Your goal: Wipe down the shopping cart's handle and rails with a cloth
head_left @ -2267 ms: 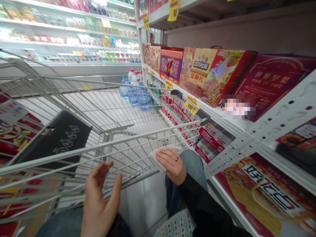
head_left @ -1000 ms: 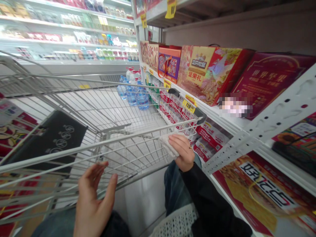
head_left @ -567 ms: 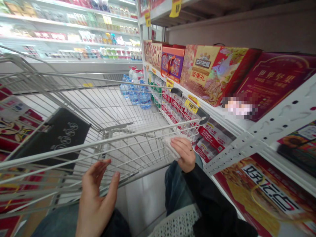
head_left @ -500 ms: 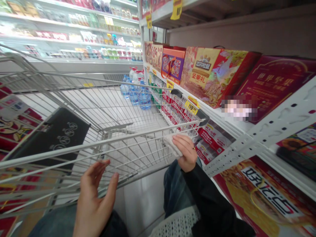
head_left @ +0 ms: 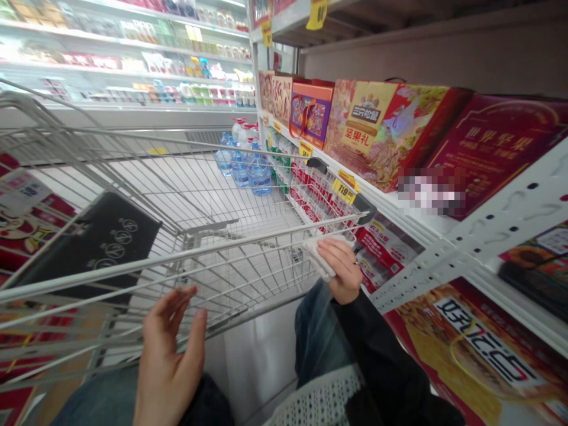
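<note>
A wire shopping cart [head_left: 231, 177] lies tipped in front of me in a store aisle. My right hand [head_left: 342, 267] presses a white wipe [head_left: 318, 255] against the cart's wire side near its right corner, fingers closed over the cloth. My left hand [head_left: 171, 349] rests lower left with its fingers stretched out and slightly apart, fingertips touching the cart's wire bars, holding nothing. A black flap with white symbols [head_left: 100, 242] sits inside the cart on the left.
White shelves on the right carry red and gold gift boxes [head_left: 381, 133] with yellow price tags [head_left: 344, 190]. Water bottles [head_left: 248, 168] stand on the floor ahead. A lit chiller [head_left: 124, 65] lines the far wall. My knees in jeans [head_left: 317, 337] are below.
My right hand has slid the wipe up and to the right along the cart's wires, toward the corner. My left hand has stayed almost where it was.
</note>
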Motion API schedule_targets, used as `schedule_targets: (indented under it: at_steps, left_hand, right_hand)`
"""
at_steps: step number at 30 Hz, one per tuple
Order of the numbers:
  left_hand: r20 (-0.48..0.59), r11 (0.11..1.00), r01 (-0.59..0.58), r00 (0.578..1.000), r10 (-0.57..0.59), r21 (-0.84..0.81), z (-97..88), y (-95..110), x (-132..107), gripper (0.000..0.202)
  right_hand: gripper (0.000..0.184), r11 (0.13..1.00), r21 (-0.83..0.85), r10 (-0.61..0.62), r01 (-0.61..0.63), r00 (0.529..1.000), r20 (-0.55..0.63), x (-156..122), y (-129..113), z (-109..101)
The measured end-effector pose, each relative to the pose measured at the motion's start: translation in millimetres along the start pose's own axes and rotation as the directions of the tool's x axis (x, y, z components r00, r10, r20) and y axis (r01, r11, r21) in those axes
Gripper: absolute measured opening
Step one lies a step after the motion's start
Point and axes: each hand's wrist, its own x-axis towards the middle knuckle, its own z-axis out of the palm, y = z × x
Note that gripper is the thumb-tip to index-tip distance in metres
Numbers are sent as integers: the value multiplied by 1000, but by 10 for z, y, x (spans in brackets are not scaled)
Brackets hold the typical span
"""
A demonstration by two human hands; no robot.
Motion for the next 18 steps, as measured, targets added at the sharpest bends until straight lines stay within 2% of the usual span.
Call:
schedule_targets:
  at_steps: [3, 7, 10, 15, 18]
  left_hand:
    - [-7, 1000, -17, 1000, 17, 2, 19, -33, 4, 63]
    - [-17, 1000, -25, 1000, 25, 7, 26, -54, 6, 62]
    - [-15, 1000, -12, 1000, 12, 5, 11, -55, 7, 63]
    - [-31, 1000, 9, 999, -9, 4, 6, -69, 17, 66]
    - [-45, 1000, -3, 999, 3, 0, 17, -70, 20, 65]
  right_hand:
    - [51, 999, 4, 39, -39, 999, -22, -74, 5, 30]
    - [49, 996, 2, 91, -92, 995, 43, -321, -16, 75]
    - [52, 998, 4, 60, -61, 996, 63, -286, 25, 38]
    - [51, 1000, -1, 22, -22, 998, -62, -41, 84, 32]
    - [48, 997, -14, 70, -72, 992, -109, -181, 43, 122]
